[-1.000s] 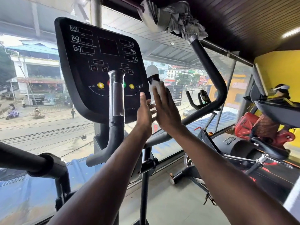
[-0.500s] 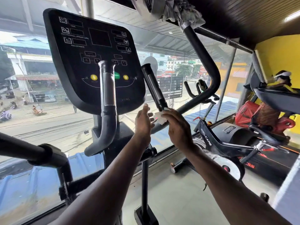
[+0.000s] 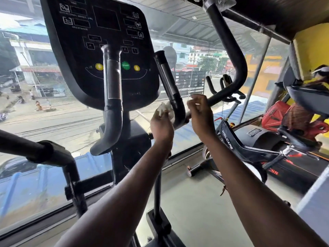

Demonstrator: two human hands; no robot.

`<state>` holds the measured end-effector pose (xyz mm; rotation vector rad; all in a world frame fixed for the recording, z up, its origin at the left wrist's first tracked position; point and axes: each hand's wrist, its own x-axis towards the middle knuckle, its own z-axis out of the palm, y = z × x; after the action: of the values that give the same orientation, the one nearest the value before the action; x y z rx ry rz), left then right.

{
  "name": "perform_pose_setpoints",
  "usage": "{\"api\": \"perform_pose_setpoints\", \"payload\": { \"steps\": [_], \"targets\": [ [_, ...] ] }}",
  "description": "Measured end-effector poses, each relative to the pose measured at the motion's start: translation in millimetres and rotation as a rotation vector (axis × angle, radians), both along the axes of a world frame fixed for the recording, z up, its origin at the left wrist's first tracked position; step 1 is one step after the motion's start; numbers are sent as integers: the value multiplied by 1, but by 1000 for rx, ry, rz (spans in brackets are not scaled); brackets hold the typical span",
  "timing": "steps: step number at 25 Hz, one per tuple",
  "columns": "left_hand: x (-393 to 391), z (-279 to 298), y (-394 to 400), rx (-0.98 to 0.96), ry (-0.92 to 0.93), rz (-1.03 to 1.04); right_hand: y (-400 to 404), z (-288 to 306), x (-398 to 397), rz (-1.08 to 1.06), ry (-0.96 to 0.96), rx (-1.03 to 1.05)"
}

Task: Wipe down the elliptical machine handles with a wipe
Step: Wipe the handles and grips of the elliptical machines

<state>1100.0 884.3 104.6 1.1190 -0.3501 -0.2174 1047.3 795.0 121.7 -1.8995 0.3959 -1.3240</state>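
Observation:
The elliptical's black console (image 3: 74,50) fills the upper middle. Two short black handles rise in front of it, the left inner handle (image 3: 112,90) and the right inner handle (image 3: 168,81). My left hand (image 3: 161,124) grips a crumpled white wipe (image 3: 164,110) against the left side of the right inner handle's lower bend. My right hand (image 3: 200,113) hovers just right of that handle with its fingers curled, and I see nothing in it. A long curved outer handle (image 3: 231,50) sweeps up at the right. Another outer handle (image 3: 25,148) crosses the lower left.
A large window (image 3: 44,113) onto a street stands right behind the machine. A black spin bike (image 3: 229,141) sits close at the right, with a treadmill (image 3: 293,168) beyond it. A person (image 3: 318,75) is at the far right edge near red gear.
Both hands slid down the right inner handle from its top to its lower bend. The wipe passed from my right hand to my left, and my right hand came off the handle.

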Motion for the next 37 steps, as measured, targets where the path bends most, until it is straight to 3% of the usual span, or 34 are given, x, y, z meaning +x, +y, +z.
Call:
{"api": "perform_pose_setpoints", "payload": {
  "steps": [3,5,9,13,18,22,26,30,33,37],
  "targets": [
    [-8,1,-24,-38,-69,-39,3,26,31,130,288,13],
    [-5,-12,-36,33,-109,59,-1,25,45,104,340,-4],
    [6,-56,-48,103,-315,119,-16,5,56,96,167,-68],
    [32,-74,-52,149,-320,97,-9,-2,64,-24,41,-149],
    [11,-53,-46,26,-269,17,-12,-9,64,-40,3,-133],
    [26,-94,-54,124,-440,101,-11,-13,63,-38,-42,-157],
    [56,-98,-59,220,-246,97,-7,-11,64,-43,-46,-150],
    [17,-73,-50,70,-389,82,-10,-13,64,-43,-51,-160],
    [25,-86,-56,51,-396,94,-11,-14,64,-33,-51,-162],
    [68,-86,-57,132,-208,91,-10,-13,65,-31,-56,-170]
  ]
}}
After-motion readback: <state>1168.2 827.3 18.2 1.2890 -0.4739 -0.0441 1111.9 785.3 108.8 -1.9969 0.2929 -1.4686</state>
